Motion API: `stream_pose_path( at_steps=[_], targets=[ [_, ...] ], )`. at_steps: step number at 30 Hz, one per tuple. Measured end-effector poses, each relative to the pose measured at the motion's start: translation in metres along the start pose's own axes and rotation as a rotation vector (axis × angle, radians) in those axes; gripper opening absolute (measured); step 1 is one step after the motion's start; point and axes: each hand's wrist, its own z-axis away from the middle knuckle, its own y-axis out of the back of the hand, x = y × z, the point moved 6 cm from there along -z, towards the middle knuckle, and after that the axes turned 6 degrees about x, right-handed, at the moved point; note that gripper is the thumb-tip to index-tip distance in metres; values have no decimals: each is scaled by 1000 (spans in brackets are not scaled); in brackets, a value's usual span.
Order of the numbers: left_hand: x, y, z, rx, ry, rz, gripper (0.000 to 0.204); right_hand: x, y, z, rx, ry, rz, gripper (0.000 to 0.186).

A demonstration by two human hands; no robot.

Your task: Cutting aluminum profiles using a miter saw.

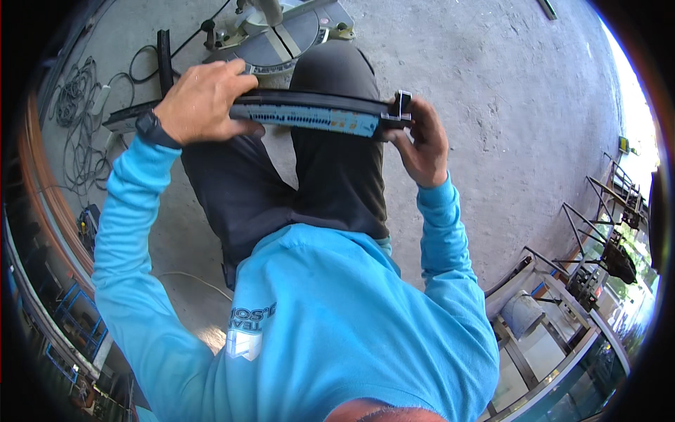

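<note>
A long black metal profile (316, 102), with blue printed film along its near side, lies across above my thighs. My left hand (207, 102) is wrapped over it toward its left part, thumb below and fingers on top. At the right end, my right hand (424, 141) grips the profile, its fingers partly behind it. A short black profile piece (401, 105) with a pale cut edge stands up at that end, by my right fingers. Whether the short piece is joined to the long profile, I cannot tell.
A mitre saw (288, 42) stands on the concrete floor (492, 91) just beyond my knees. Another black profile (164, 60) lies left of it. Coiled cables (77, 105) spread at the left beside brown lengths (46, 176). Metal frames and a whitish bucket (522, 314) are at the right.
</note>
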Motion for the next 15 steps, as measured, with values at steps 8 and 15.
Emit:
stream_pose_path(
  at_steps=[8,15],
  targets=[
    [42,-2,-7,21,107,55,51,-7,15,20,78,78,-211,63],
    [42,-4,-1,50,124,54,49,4,12,24,8,117,-295,64]
  ],
)
